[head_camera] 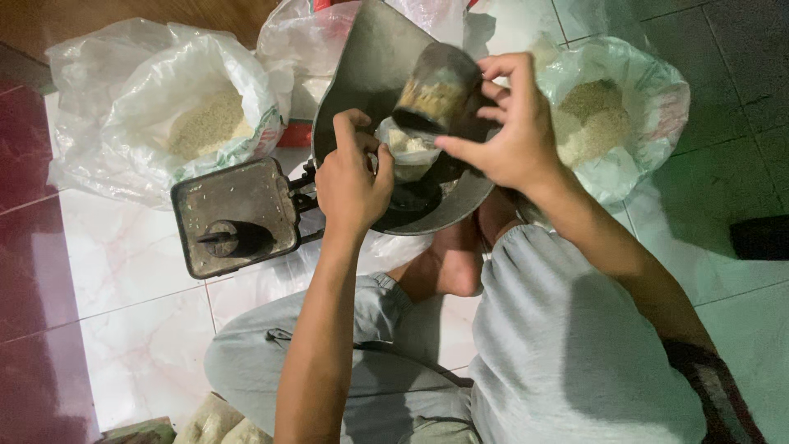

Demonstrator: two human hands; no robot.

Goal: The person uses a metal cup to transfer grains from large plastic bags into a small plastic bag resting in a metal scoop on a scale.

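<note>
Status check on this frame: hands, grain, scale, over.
Left hand holds small clear bag open over metal scale pan. Right hand tips dark cup of grain into it. Nothing blocking; weight sits on scale platform.

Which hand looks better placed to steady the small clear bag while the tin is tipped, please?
Left, probably. The left hand already pinches the small clear bag at its rim over the metal scale pan, while the right hand is occupied tilting the tin.

You sit on a tiled floor (pixel 131 329) that looks like a small grain shop: open sacks of grain (pixel 205 123) surround a balance scale (pixel 238 218).
</note>
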